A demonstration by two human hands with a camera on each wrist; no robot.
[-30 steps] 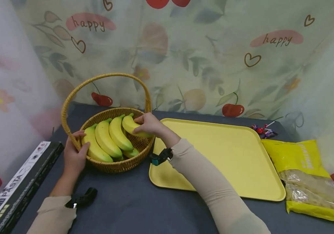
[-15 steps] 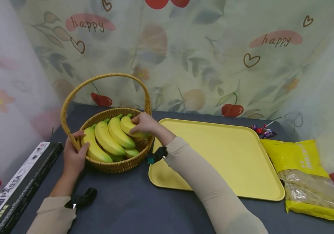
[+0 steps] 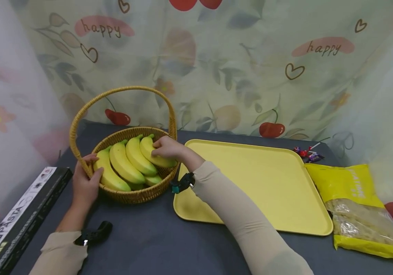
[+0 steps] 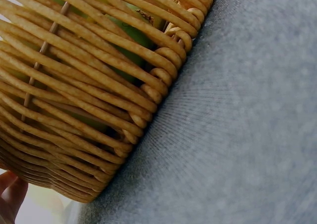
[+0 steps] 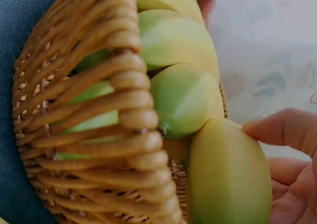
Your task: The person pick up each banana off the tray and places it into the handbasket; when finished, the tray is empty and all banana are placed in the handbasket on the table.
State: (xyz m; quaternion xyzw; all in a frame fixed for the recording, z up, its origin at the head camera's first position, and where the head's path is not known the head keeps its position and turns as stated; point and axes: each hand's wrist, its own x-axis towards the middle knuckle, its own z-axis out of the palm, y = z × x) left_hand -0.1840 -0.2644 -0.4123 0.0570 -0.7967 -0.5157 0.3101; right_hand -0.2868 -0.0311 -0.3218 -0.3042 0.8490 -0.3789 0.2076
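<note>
A wicker basket (image 3: 138, 196) with a tall arched handle stands at the left of the table, holding several yellow bananas (image 3: 124, 162) with greenish tips. My left hand (image 3: 85, 181) grips the basket's left side at the foot of the handle, its thumb over the rim by the leftmost banana. At the basket's right side, my right hand (image 3: 170, 148) pinches the rightmost banana (image 3: 151, 151) between thumb and fingers. The right wrist view shows that banana (image 5: 230, 174) lying against its neighbour, inside the woven rim. More bananas lie underneath, partly hidden.
A yellow tray (image 3: 258, 183) lies right of the basket, under my right forearm. Beyond it are a yellow-ended bag of pasta (image 3: 364, 214) and some wrapped lollipops (image 3: 308, 153). A long black-and-white pasta box (image 3: 21, 217) lies at the left. A printed curtain (image 3: 217, 68) hangs behind.
My right hand has moved slightly left and brought the rightmost banana down beside the others in the basket. My left hand has stayed on the basket.
</note>
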